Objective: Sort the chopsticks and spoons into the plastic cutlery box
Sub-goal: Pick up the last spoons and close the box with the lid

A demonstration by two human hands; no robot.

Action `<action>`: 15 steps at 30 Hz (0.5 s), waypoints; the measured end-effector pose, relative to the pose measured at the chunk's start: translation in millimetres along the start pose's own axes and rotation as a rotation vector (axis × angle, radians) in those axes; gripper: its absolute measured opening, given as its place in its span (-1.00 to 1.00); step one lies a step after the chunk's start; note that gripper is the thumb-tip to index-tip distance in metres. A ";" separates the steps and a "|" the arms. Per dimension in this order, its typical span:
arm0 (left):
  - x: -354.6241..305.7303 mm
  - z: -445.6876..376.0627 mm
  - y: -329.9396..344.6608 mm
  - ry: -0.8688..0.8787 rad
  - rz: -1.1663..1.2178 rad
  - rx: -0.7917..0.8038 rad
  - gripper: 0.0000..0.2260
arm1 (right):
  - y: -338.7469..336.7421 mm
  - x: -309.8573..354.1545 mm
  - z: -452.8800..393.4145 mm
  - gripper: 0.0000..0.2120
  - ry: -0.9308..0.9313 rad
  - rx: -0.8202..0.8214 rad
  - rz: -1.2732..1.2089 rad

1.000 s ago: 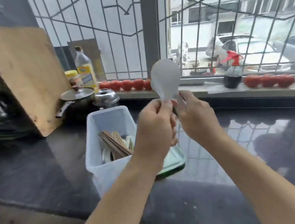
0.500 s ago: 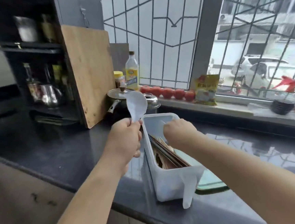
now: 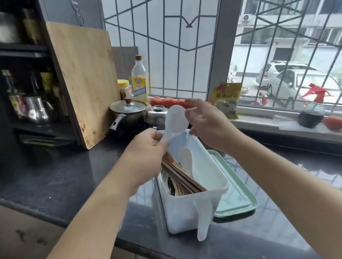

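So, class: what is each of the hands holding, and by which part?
The left hand pinches the white plastic spoon by its handle; the right hand holds nothing, fingers by the bowl.

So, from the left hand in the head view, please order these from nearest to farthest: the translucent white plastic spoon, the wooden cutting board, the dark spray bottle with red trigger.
1. Translucent white plastic spoon: held in the left hand.
2. Wooden cutting board: back left, leaning upright.
3. Dark spray bottle with red trigger: far right, on the sill.
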State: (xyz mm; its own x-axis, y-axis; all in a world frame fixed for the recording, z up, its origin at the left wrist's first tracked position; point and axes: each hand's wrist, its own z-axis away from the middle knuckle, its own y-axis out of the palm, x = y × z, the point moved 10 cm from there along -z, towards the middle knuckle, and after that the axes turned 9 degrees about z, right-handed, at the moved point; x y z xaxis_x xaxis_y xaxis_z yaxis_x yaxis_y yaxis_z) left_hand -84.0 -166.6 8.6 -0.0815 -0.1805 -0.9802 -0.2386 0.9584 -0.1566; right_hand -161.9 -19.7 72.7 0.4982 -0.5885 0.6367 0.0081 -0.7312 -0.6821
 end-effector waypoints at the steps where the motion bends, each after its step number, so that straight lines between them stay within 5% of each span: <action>1: -1.4 0.8 5.2 -0.024 0.033 0.045 -0.85 | 7.1 2.8 1.7 -0.65 0.012 0.068 -0.119; 8: -5.2 6.6 0.1 -0.037 0.111 0.084 -0.73 | 7.3 -4.7 5.6 -0.67 0.111 0.138 -0.565; 11: -14.3 3.5 -4.0 0.130 -0.069 0.054 -0.77 | 15.3 -4.2 12.2 -0.49 0.186 0.214 -0.709; 15: -31.3 -8.8 -11.3 0.420 -0.383 -0.017 -0.80 | 34.7 4.3 32.8 -0.32 0.250 0.569 -0.846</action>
State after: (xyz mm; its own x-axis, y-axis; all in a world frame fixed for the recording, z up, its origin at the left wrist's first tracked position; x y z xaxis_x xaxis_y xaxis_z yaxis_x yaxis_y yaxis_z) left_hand -87.2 -173.8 42.1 -0.3636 -0.5900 -0.7209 -0.3423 0.8044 -0.4856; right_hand -131.1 -36.2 39.9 -0.0529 -0.0629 0.9966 0.7086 -0.7056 -0.0069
